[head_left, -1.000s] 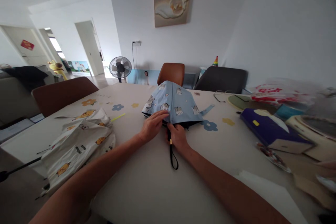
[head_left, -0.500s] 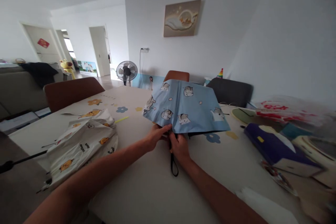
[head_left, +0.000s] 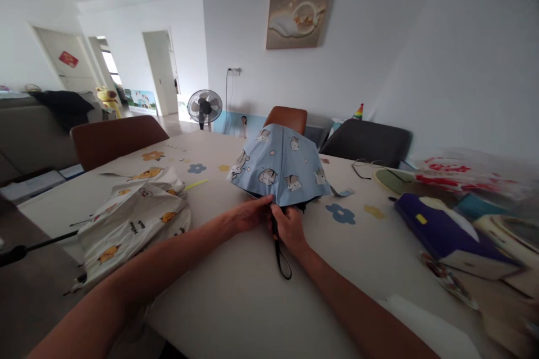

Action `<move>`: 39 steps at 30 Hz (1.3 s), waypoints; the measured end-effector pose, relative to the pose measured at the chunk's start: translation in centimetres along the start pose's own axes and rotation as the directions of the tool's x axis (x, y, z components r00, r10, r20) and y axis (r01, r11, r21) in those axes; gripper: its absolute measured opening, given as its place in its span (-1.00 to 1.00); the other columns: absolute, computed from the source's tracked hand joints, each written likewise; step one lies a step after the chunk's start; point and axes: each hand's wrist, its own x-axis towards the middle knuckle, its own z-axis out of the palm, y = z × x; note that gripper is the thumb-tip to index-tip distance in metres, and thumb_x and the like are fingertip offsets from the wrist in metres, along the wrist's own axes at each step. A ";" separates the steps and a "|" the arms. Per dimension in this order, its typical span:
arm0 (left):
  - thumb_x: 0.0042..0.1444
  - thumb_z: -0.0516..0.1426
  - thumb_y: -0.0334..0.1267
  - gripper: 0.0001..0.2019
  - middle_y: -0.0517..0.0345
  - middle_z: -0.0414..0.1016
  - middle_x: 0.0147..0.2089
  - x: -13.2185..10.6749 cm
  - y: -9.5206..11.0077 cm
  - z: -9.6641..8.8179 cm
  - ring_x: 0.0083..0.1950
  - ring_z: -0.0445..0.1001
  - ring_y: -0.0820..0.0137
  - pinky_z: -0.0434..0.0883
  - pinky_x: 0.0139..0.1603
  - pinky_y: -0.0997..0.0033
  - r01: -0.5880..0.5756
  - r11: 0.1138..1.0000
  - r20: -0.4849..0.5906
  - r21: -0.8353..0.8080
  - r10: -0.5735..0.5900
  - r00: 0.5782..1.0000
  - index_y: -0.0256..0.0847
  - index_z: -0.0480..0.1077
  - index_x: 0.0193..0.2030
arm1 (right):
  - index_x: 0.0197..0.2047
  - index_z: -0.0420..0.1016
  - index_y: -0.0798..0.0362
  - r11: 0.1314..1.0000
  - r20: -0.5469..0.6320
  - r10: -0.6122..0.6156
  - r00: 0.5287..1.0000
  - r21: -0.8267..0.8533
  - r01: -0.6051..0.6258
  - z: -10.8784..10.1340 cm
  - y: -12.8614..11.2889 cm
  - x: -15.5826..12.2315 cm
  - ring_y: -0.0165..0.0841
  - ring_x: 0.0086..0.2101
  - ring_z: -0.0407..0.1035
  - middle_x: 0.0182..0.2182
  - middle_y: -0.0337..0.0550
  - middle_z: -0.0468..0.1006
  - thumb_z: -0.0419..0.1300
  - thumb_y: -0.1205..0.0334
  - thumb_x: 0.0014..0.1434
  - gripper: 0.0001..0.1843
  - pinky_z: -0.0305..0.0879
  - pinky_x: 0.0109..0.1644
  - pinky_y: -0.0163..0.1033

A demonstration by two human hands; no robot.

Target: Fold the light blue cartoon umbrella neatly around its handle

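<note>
A light blue umbrella (head_left: 281, 165) with small grey-and-white animals printed on it is partly folded above the table, its canopy pointing away from me. My left hand (head_left: 249, 214) pinches the near edge of the canopy, thumb on top and fingers mostly hidden under it. Close beside it, my right hand (head_left: 289, 227) is wrapped round the dark handle. A black wrist strap (head_left: 284, 263) hangs in a loop below that hand. To the right of the canopy, a loose blue strip (head_left: 342, 192) sticks out. On the left lies a cream umbrella (head_left: 138, 219) with yellow ducks, loosely collapsed.
Flower prints decorate the white table (head_left: 219, 286). Eyeglasses (head_left: 368, 164), a purple box (head_left: 446, 235) and a plastic bag (head_left: 458, 171) lie to the right. Brown (head_left: 118, 143) and dark grey (head_left: 370, 143) chairs stand around it. Behind is a fan (head_left: 205, 106).
The blue canopy has drawn in narrower, its right side most of all, uncovering the eyeglasses and the loose strip. Both hands stay at its near edge. The view has shifted slightly.
</note>
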 end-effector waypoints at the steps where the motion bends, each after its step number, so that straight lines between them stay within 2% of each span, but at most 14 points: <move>1: -0.20 0.25 0.02 -0.62 0.24 0.28 -0.64 0.0 0.0 -0.1 -0.58 0.32 0.46 0.32 -0.53 0.41 -0.007 1.000 0.014 0.000 0.007 1.000 -0.28 0.31 -0.52 | -0.71 0.25 0.10 1.000 0.013 0.012 1.000 0.023 -0.012 0.0 -0.2 -0.1 -0.49 -0.79 0.17 -0.84 -0.25 0.27 0.05 0.05 0.04 -0.59 0.10 -0.73 -0.42; 6: -0.20 0.27 0.00 -0.62 0.21 0.30 -0.61 0.0 -0.2 -0.3 -0.57 0.34 0.45 0.35 -0.53 0.39 -0.056 0.998 0.027 0.016 0.055 0.998 -0.31 0.32 -0.53 | -0.66 0.29 0.12 0.992 0.054 0.096 0.994 0.082 -0.100 -0.1 -0.6 -0.2 -0.50 -0.83 0.13 -0.83 -0.27 0.27 0.10 0.02 0.02 -0.62 0.05 -0.79 -0.43; 10: -0.21 0.28 -0.04 -0.64 0.22 0.28 -0.62 -0.1 -0.3 -0.3 -0.59 0.33 0.45 0.34 -0.56 0.40 -0.114 0.993 -0.012 0.029 0.115 0.993 -0.33 0.32 -0.54 | -0.59 0.37 0.15 0.970 0.089 0.192 0.977 0.133 -0.203 -0.5 -0.4 0.1 -0.49 -0.78 0.21 -0.78 -0.22 0.37 0.17 0.09 -0.05 -0.72 0.10 -0.76 -0.44; 15: -0.16 0.24 -0.01 -0.62 0.23 0.26 -0.68 -0.4 -0.5 0.0 -0.67 0.32 0.41 0.32 -0.63 0.36 -0.173 0.979 -0.024 0.107 0.176 0.984 -0.32 0.28 -0.58 | -0.49 0.40 0.16 0.863 0.258 0.384 0.887 0.243 -0.444 -1.1 -1.1 0.3 -0.42 -0.70 0.32 -0.67 -0.16 0.46 0.18 0.15 -0.09 -0.78 0.21 -0.72 -0.39; 18: -0.16 0.23 0.01 -0.60 0.23 0.24 -0.73 -0.6 -0.5 0.3 -0.71 0.31 0.41 0.32 -0.64 0.37 -0.148 0.974 -0.038 0.169 0.156 0.987 -0.31 0.26 -0.62 | -0.52 0.39 0.16 0.834 0.324 0.432 0.842 0.213 -0.510 -1.3 -1.6 0.3 -0.42 -0.70 0.32 -0.69 -0.16 0.45 0.14 0.16 -0.08 -0.80 0.20 -0.73 -0.39; 21: -0.13 0.20 0.02 -0.60 0.19 0.27 -0.72 -0.8 -0.6 0.7 -0.70 0.34 0.39 0.34 -0.61 0.35 -0.151 0.970 -0.049 0.191 0.163 0.985 -0.33 0.28 -0.63 | -0.59 0.36 0.15 0.817 0.321 0.489 0.811 0.157 -0.555 -1.2 -1.9 0.2 -0.44 -0.75 0.25 -0.77 -0.21 0.37 0.09 0.18 -0.08 -0.79 0.16 -0.76 -0.40; 27: -0.13 0.19 0.04 -0.60 0.11 0.35 -0.67 -1.1 -0.9 1.3 -0.64 0.39 0.31 0.36 -0.51 0.27 -0.191 0.960 -0.090 0.205 0.213 0.973 -0.33 0.33 -0.59 | -0.70 0.25 0.11 0.891 0.120 0.399 0.909 0.182 -0.416 -0.5 -1.5 0.0 -0.50 -0.81 0.13 -0.84 -0.30 0.26 0.10 0.23 -0.11 -0.77 0.07 -0.79 -0.42; 31: -0.10 0.16 0.06 -0.58 0.11 0.33 -0.67 -1.0 -0.6 2.0 -0.64 0.35 0.40 0.32 -0.49 0.34 -0.187 0.936 -0.098 0.298 0.225 0.969 -0.33 0.32 -0.59 | -0.72 0.25 0.09 0.941 0.022 0.289 0.957 0.175 -0.288 -0.2 -0.4 0.1 -0.46 -0.81 0.16 -0.84 -0.26 0.26 0.09 0.15 -0.06 -0.70 0.08 -0.78 -0.39; 33: -0.05 0.12 0.05 -0.60 0.13 0.33 -0.63 -1.0 -0.4 2.3 -0.61 0.33 0.44 0.30 -0.48 0.39 -0.168 0.907 -0.144 0.385 0.239 0.960 -0.31 0.32 -0.57 | -0.71 0.26 0.09 0.965 -0.029 0.205 0.978 0.174 -0.198 -0.3 0.1 0.2 -0.45 -0.78 0.21 -0.81 -0.24 0.30 0.10 0.12 -0.05 -0.69 0.13 -0.75 -0.39; 35: 0.02 0.05 0.04 -0.62 0.13 0.35 -0.59 -1.1 -0.1 2.5 -0.58 0.33 0.46 0.28 -0.47 0.42 -0.102 0.835 -0.238 0.540 0.269 0.933 -0.28 0.31 -0.54 | -0.69 0.28 0.09 0.978 -0.056 0.143 0.988 0.159 -0.132 -0.5 0.4 0.3 -0.45 -0.75 0.24 -0.79 -0.23 0.33 0.10 0.12 -0.05 -0.70 0.16 -0.72 -0.40; 36: 0.05 0.01 0.02 -0.63 0.14 0.35 -0.58 -1.3 0.1 2.6 -0.57 0.33 0.45 0.26 -0.46 0.43 -0.070 0.765 -0.289 0.640 0.325 0.900 -0.26 0.31 -0.54 | -0.69 0.28 0.09 0.979 -0.066 0.141 0.988 0.158 -0.129 -0.6 0.4 0.3 -0.44 -0.75 0.25 -0.79 -0.23 0.33 0.10 0.13 -0.04 -0.71 0.17 -0.72 -0.40; 38: 0.09 -0.02 -0.03 -0.66 0.16 0.34 -0.56 -1.8 0.7 2.8 -0.50 0.33 0.44 0.26 -0.38 0.42 -0.040 0.554 -0.320 0.831 0.536 0.781 -0.22 0.30 -0.53 | -0.70 0.27 0.09 0.968 -0.094 0.192 0.977 0.182 -0.173 -0.6 0.3 0.2 -0.43 -0.77 0.23 -0.81 -0.23 0.32 0.08 0.15 -0.04 -0.71 0.16 -0.73 -0.39; 39: 0.10 -0.03 -0.05 -0.69 0.16 0.35 -0.54 -2.1 1.1 3.0 -0.45 0.33 0.42 0.26 -0.32 0.41 -0.051 0.435 -0.275 0.899 0.652 0.706 -0.20 0.30 -0.51 | -0.70 0.26 0.09 0.958 -0.110 0.228 0.967 0.202 -0.203 -0.5 0.2 0.1 -0.43 -0.79 0.21 -0.82 -0.22 0.31 0.07 0.15 -0.04 -0.71 0.14 -0.75 -0.38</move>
